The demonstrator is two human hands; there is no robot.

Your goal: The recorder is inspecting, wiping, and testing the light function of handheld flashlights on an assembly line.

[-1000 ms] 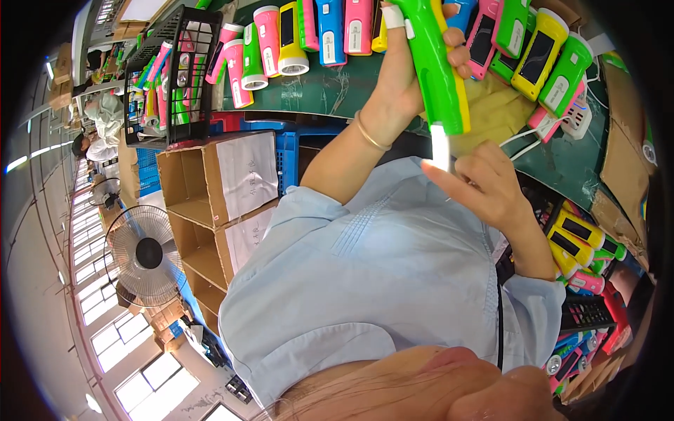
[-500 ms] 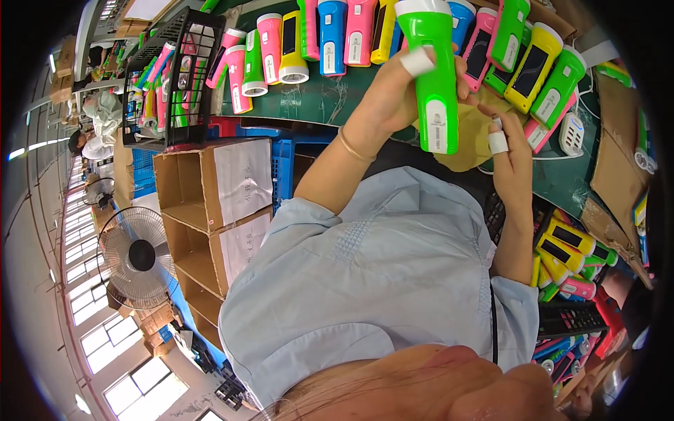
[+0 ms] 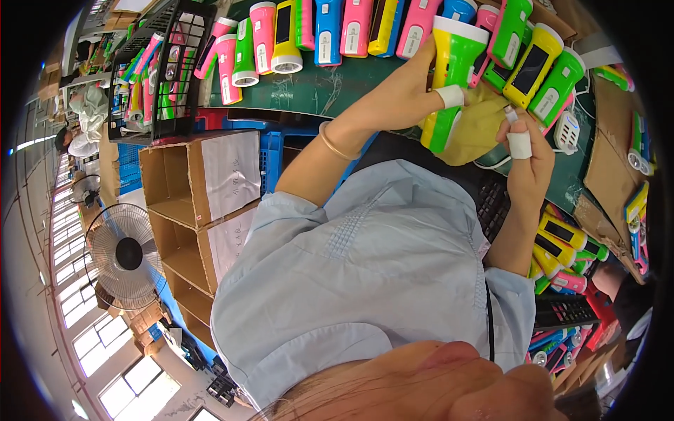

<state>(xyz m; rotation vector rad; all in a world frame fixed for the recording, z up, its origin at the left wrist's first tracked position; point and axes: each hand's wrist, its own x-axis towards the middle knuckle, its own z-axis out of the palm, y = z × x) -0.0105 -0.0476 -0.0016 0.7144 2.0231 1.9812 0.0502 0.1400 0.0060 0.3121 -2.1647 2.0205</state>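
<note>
My left hand is wrapped round a green and yellow flashlight, with white tape on one digit. The flashlight stands with its wide white-rimmed head toward the far side and its narrow end toward me. Just right of it, my right hand is closed, taped fingers bent, at the edge of a yellow cloth. The cloth appears pinched there, though the fingertips partly hide the hold. It spreads behind and beside the flashlight's lower end.
Several flashlights line the far side of the green table. A black crate with more stands far left, above cardboard compartments. A white multi-port charger lies right. More flashlights are piled at lower right.
The flashlight has turned in my left hand, so its yellow side now shows, and has shifted right. My right-hand fingers have curled in at the cloth, which reaches farther right.
</note>
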